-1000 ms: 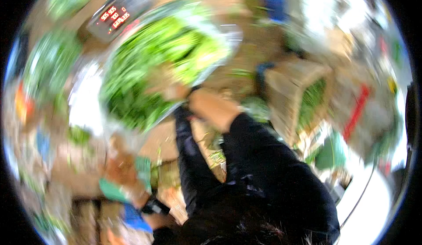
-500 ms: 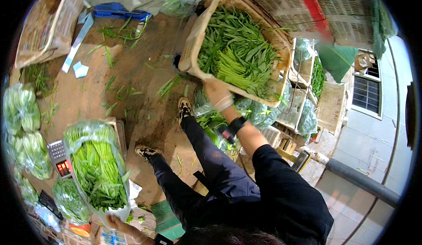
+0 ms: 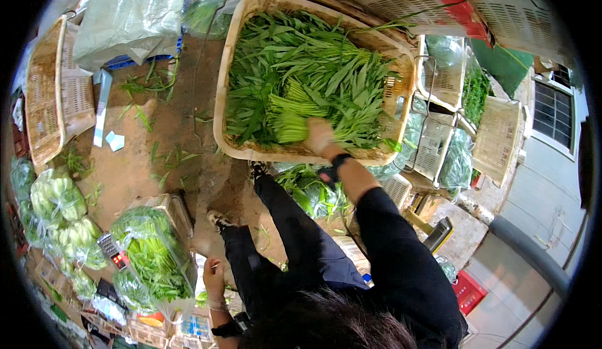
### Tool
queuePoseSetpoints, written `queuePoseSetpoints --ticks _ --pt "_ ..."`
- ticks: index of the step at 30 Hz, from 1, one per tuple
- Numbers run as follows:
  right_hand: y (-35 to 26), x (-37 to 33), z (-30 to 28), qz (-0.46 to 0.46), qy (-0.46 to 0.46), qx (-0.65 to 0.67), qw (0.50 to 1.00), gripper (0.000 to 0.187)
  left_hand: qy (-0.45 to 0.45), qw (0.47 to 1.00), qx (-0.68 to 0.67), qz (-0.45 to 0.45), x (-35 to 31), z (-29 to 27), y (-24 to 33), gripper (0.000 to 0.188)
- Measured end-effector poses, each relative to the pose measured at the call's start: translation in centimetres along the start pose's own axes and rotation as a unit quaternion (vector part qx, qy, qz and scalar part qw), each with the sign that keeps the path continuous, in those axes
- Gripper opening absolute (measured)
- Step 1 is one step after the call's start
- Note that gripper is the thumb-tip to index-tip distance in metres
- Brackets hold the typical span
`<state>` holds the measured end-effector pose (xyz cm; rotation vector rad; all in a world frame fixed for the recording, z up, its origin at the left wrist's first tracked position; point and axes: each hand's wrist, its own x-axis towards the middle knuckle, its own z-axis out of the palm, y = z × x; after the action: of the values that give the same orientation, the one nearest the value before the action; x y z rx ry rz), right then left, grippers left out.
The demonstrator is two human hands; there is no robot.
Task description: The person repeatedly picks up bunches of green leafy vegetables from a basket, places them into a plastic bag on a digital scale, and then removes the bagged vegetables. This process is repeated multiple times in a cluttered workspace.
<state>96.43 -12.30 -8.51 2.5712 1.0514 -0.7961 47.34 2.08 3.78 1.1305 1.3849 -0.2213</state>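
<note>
My right hand [image 3: 320,137] reaches over the near rim of a large cream plastic crate [image 3: 219,117]. It touches the pale cut stems of the long-leaved leafy greens [image 3: 301,108] that fill the crate; its fingers are blurred and partly hidden there. At the lower left, my left hand [image 3: 214,280] hangs beside my leg with its fingers curled in, and nothing shows in them. Near it stands a clear plastic bag [image 3: 185,286] packed with the same kind of greens, on a scale with a lit red display [image 3: 117,259].
Bagged pale-green vegetables [image 3: 59,198] line the left side. An upright crate [image 3: 47,92] stands at the far left. More crates [image 3: 433,145] and bagged greens [image 3: 313,192] lie right of and below the big crate. Loose leaves [image 3: 166,158] litter the brown floor.
My right hand has gone from the crate's near rim to the stems inside. My left hand has let go of the bag's lower end and drawn in toward my leg. The view has shifted.
</note>
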Motion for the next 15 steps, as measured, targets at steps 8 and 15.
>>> queuePoseSetpoints --ticks 8,15 --pt "17.7 -18.0 -22.2 0.03 0.256 0.815 0.52 0.032 0.027 1.0 -0.004 -0.008 1.3 -2.4 4.7 0.022" --pt "4.7 -23.5 -26.1 -0.092 0.379 0.831 0.396 0.031 -0.227 0.967 -0.033 0.114 -4.8 3.5 21.4 0.035"
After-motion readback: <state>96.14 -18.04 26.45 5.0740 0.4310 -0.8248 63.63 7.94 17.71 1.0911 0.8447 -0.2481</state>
